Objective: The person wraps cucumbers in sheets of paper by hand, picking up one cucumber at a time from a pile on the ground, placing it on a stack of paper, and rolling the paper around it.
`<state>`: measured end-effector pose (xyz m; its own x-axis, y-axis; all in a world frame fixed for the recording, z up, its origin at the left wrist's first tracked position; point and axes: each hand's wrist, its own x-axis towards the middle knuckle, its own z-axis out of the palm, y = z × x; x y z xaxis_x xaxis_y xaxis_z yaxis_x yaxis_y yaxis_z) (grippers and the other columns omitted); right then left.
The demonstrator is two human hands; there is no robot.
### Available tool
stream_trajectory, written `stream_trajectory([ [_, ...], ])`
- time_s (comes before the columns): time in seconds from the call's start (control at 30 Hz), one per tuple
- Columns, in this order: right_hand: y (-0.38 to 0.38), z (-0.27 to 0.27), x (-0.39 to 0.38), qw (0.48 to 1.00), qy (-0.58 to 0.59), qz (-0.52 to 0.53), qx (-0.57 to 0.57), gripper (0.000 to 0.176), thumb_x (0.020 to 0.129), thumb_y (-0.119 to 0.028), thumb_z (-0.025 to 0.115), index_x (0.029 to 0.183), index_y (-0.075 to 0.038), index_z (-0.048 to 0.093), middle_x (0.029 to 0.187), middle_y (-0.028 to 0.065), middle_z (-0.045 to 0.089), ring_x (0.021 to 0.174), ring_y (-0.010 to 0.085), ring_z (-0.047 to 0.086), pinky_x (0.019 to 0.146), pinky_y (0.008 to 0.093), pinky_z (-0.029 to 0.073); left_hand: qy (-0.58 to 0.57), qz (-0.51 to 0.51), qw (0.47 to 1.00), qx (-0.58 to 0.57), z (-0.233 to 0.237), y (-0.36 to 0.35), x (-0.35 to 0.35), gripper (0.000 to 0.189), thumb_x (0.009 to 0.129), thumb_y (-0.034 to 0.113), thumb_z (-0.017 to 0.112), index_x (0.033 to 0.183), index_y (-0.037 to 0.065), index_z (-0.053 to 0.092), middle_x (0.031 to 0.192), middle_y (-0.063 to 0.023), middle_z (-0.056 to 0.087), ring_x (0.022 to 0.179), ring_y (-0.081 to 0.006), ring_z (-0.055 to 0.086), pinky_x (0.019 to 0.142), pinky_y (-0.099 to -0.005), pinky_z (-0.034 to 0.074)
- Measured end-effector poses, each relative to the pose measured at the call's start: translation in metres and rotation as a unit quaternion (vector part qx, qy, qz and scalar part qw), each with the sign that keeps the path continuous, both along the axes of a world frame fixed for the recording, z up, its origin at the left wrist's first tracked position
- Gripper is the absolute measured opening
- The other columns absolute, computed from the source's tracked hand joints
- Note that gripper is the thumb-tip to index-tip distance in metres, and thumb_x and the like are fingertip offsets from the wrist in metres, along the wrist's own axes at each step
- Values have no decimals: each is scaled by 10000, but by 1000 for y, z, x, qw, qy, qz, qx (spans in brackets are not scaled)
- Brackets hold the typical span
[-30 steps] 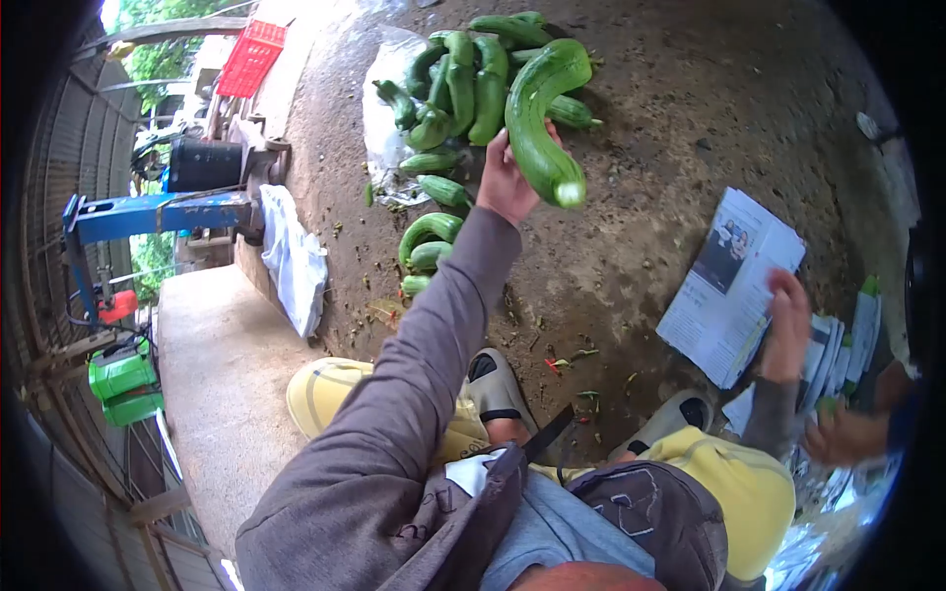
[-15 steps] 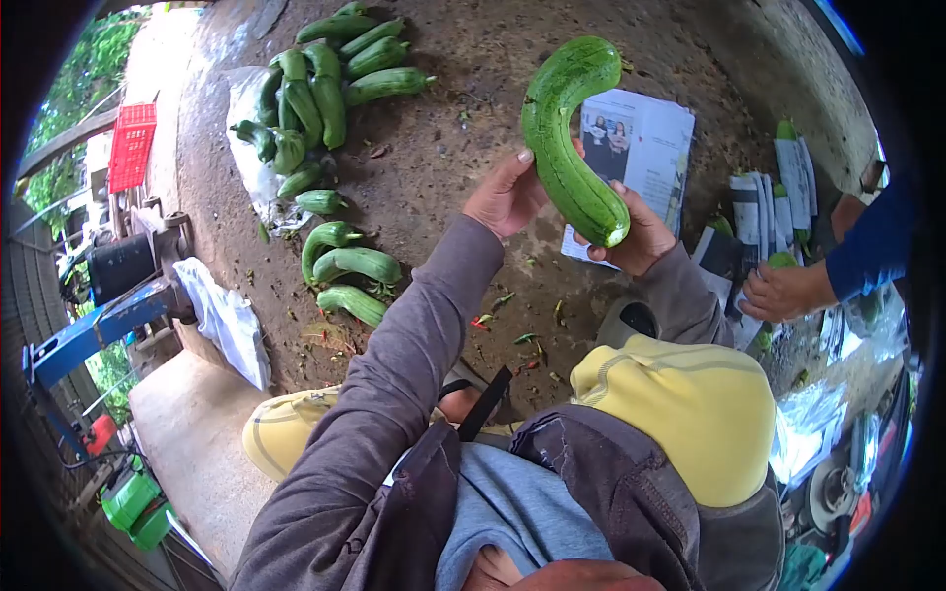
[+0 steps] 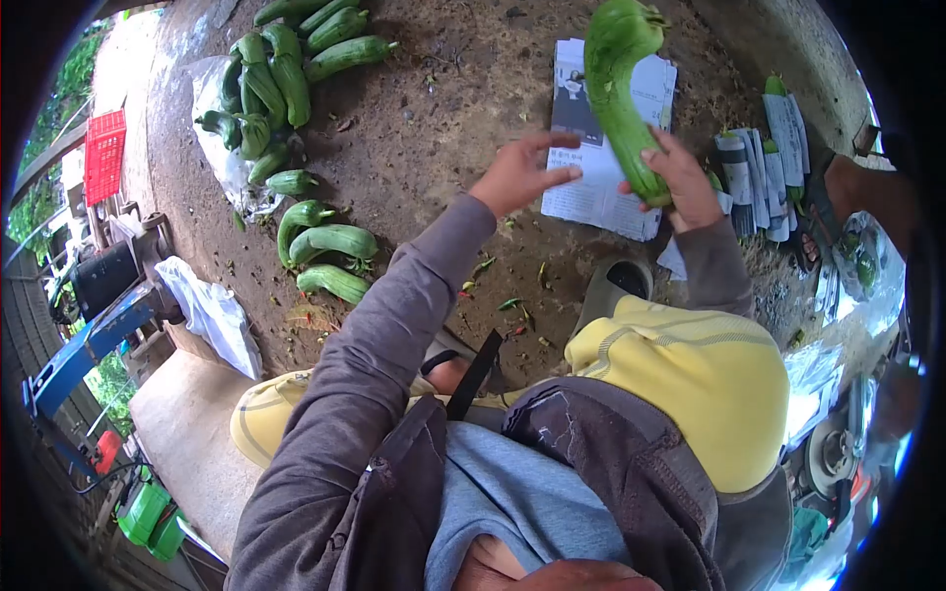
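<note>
My right hand (image 3: pixel 687 182) is closed around the lower end of a large, curved green luffa gourd (image 3: pixel 616 84). The gourd is held upright over a stack of newspaper sheets (image 3: pixel 601 202) on the ground, its bent end at the top of the view. To the left of it, my left hand (image 3: pixel 527 172) is off the gourd, thumb and fingers apart and nothing in them. It hovers near the paper stack's left edge.
At upper left, several luffa gourds (image 3: pixel 288 79) lie on the ground, some on a plastic bag (image 3: pixel 209 98). Newspaper-wrapped gourds (image 3: pixel 764 182) sit at right beside another person's limb (image 3: pixel 857 197). A red crate (image 3: pixel 104 158) and blue metal frame (image 3: pixel 94 345) stand at left.
My left hand has let go of the gourd and opened. My right hand has turned the gourd and moved it up and right. The other person's hand and blue sleeve have left the wrapped gourds.
</note>
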<state>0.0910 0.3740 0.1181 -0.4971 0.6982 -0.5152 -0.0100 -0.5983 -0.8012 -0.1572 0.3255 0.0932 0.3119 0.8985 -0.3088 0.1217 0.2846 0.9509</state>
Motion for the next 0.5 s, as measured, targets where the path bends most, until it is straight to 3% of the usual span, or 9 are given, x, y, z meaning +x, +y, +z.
stream_trajectory([
  [0.07,6,-23,13,943,-228,20,243,601,836,-239,576,1329,17,347,1168,218,557,966,308,606,760,391,512,244,-117,944,188,-7,-19,3,495,711,220,730,1134,33,555,1098,-116,607,1072,-294,545,947,-405,418],
  [0.1,5,-29,17,907,-288,40,305,616,818,-235,591,1334,-4,347,1153,210,557,991,324,586,798,402,489,247,-133,935,217,-11,-29,6,456,657,205,739,1062,67,581,1087,-103,584,1082,-301,517,948,-408,400],
  [0.17,1,-28,17,810,-399,83,421,651,781,-227,621,1342,-44,348,1123,194,558,1042,357,545,874,422,443,339,-140,889,276,-12,-47,17,412,656,179,739,1030,78,600,1134,-85,556,1125,-285,489,960,-397,393],
  [0.2,-4,-29,14,800,-423,94,414,650,773,-228,627,1342,-67,356,1122,188,547,1034,365,542,870,427,446,383,-143,860,305,-14,-52,22,390,656,167,739,1014,83,609,1157,-77,541,1147,-278,475,966,-392,390],
  [0.3,-19,-39,3,781,-462,123,402,640,754,-223,648,1333,-145,387,1180,157,483,1040,364,525,869,436,450,397,-161,851,305,-26,-61,25,302,688,135,702,969,63,618,1172,-68,518,1196,-258,429,994,-382,364],
  [0.4,-30,-42,-1,761,-455,120,447,636,760,-215,646,1336,-153,384,1197,148,463,1065,356,508,880,436,446,363,-166,868,295,-35,-64,24,240,723,103,648,955,53,614,1115,-79,545,1182,-272,446,1003,-392,358],
  [0.5,-36,-49,2,768,-441,107,452,652,757,-180,661,1345,-177,377,1230,130,437,1094,350,482,897,433,437,361,-157,859,327,-40,-62,21,179,740,104,620,912,56,614,1032,-75,576,1080,-267,515,935,-378,414],
])
